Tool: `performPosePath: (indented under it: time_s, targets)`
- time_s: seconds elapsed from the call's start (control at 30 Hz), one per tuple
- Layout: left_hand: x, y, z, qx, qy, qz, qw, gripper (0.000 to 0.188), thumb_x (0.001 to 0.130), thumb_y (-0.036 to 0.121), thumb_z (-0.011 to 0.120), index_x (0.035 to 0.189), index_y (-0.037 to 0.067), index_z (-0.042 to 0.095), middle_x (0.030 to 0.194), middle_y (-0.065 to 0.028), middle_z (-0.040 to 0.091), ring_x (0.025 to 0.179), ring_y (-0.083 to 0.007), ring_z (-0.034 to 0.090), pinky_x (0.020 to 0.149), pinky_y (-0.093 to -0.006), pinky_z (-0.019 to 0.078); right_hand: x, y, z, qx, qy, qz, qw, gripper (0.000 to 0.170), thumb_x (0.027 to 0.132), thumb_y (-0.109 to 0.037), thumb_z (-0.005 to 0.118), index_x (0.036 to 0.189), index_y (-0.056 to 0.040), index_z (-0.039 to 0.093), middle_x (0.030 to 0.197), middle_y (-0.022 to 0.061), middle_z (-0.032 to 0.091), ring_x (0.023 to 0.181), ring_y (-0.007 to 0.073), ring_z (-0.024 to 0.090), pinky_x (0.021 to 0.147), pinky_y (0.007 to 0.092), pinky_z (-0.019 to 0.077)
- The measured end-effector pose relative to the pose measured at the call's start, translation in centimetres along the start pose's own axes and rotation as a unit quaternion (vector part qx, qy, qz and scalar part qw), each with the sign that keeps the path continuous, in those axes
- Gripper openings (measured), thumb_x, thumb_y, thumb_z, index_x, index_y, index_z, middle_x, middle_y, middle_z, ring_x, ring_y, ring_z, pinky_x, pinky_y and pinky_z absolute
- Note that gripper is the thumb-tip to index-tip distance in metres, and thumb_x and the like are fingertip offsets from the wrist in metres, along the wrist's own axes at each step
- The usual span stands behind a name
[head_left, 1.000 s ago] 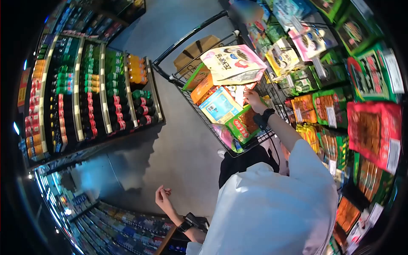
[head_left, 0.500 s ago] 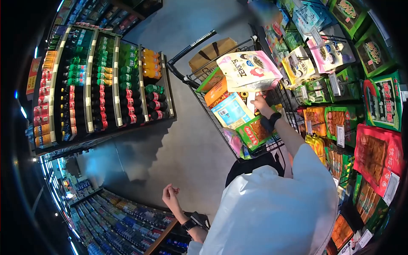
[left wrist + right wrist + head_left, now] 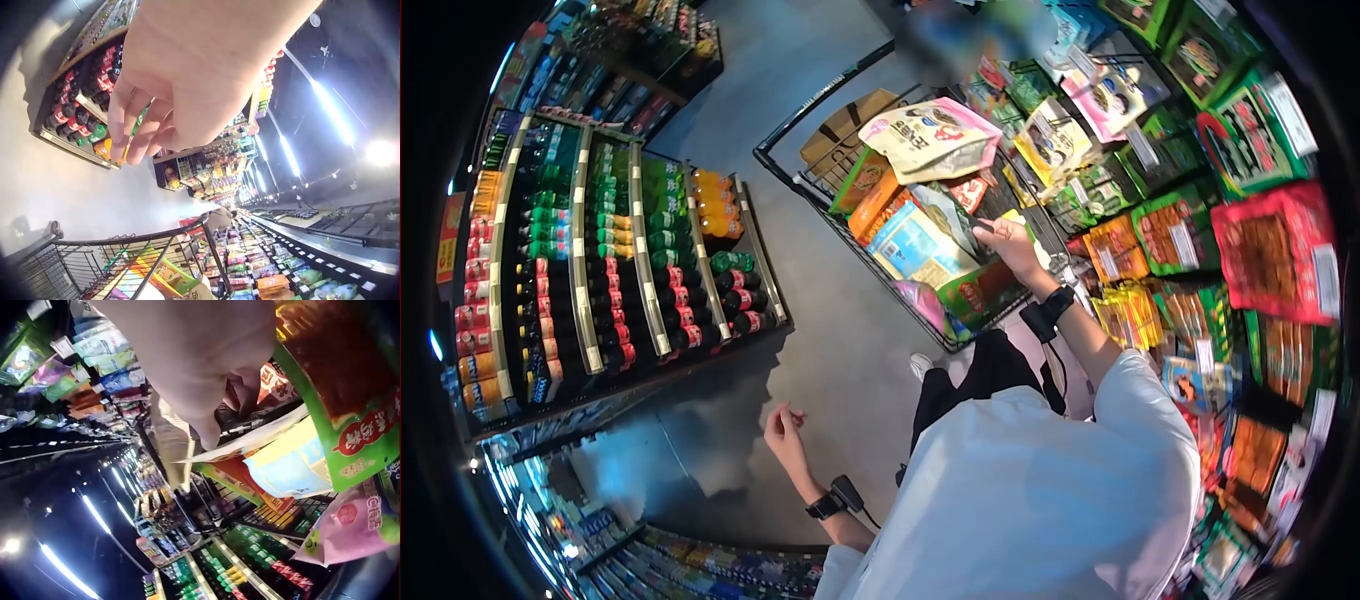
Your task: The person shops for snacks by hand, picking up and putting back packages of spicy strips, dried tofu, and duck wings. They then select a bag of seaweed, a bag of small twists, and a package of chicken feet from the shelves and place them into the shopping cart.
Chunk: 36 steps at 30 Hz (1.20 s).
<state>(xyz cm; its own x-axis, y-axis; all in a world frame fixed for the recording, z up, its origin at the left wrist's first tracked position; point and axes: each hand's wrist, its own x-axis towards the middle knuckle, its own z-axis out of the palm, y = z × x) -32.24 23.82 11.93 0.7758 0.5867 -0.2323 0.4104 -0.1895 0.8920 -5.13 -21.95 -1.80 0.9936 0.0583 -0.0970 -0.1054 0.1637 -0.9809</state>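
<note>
While the left hand (image 3: pixel 784 432) hangs loose and holds nothing, the right hand (image 3: pixel 1012 248) pinches a packet (image 3: pixel 947 222) in the cart (image 3: pixel 830 90), its gripped edge hidden by the fingers. Beyond, a pink-and-white pouch (image 3: pixel 935 140) partly covers a brown paper bag (image 3: pixel 840 130); a blurred patch (image 3: pixel 970 40) obscures some shelving, and a bottle shelf (image 3: pixel 643 250) stands across the aisle.

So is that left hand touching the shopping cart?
No, in the head view the left hand shows against the grey floor, apart from the shopping cart.
</note>
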Motion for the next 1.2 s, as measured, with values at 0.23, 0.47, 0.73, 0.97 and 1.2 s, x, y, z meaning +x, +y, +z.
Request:
performPosePath:
  time_s: [0.23,0.47,0.73,0.97,1.2]
  targets:
    - [6.8,0.6,-0.3,-0.020,-0.134,0.046,0.990,0.022,0.105,0.013,0.052,0.112,-0.003,0.065,0.082,-0.0062,0.066,0.077,-0.0126,0.063,0.075,-0.0270,0.0529,-11.8,-8.7,1.9,-0.022,0.157,-0.046,0.986,0.024,0.101,-0.018,0.066,0.088,-0.0133,0.046,0.079,-0.0070,0.055,0.075,-0.0001,0.051,0.063,0.0201,0.0396]
    - [8.7,0.4,4.3,-0.001,-0.341,0.119,0.932,0.022,0.102,0.012,0.055,0.115,-0.003,0.065,0.083,-0.0050,0.067,0.079,-0.0104,0.063,0.072,-0.0249,0.0487,-23.7,-13.3,5.3,0.056,0.304,-0.007,0.951,0.019,0.102,-0.019,0.065,0.096,-0.0150,0.047,0.080,-0.0064,0.052,0.070,0.0037,0.050,0.063,0.0239,0.0411]
    - [1.0,6.4,12.6,0.017,-0.516,0.327,0.791,0.062,0.088,0.009,0.076,0.144,0.004,0.048,0.136,-0.0111,0.057,0.112,-0.0186,0.061,0.089,-0.0315,0.0517,-34.7,-14.6,8.2,-0.158,0.204,-0.021,0.966,0.022,0.101,-0.018,0.067,0.092,-0.0086,0.049,0.084,-0.0075,0.040,0.076,0.0036,0.039,0.064,0.0249,0.0357]
    - [-8.0,10.8,18.2,0.118,-0.615,0.583,0.518,0.103,0.072,0.034,0.087,0.155,0.002,0.034,0.155,-0.0240,0.038,0.147,-0.0438,0.030,0.119,-0.0524,0.0270,-42.7,-14.7,10.1,-0.204,0.114,-0.012,0.972,0.021,0.101,-0.020,0.065,0.093,-0.0016,0.057,0.090,0.0086,0.063,0.086,0.0173,0.057,0.080,0.0347,0.0486]
    - [-12.7,7.3,21.6,0.220,-0.748,0.512,0.361,0.051,0.077,0.045,0.082,0.107,0.005,0.073,0.093,-0.0192,0.072,0.085,-0.0399,0.069,0.076,-0.0464,0.0548,-51.4,-10.8,10.0,-0.235,0.349,-0.045,0.906,0.025,0.099,-0.021,0.067,0.116,-0.0032,0.062,0.094,0.0083,0.065,0.087,0.0193,0.062,0.082,0.0345,0.0515]
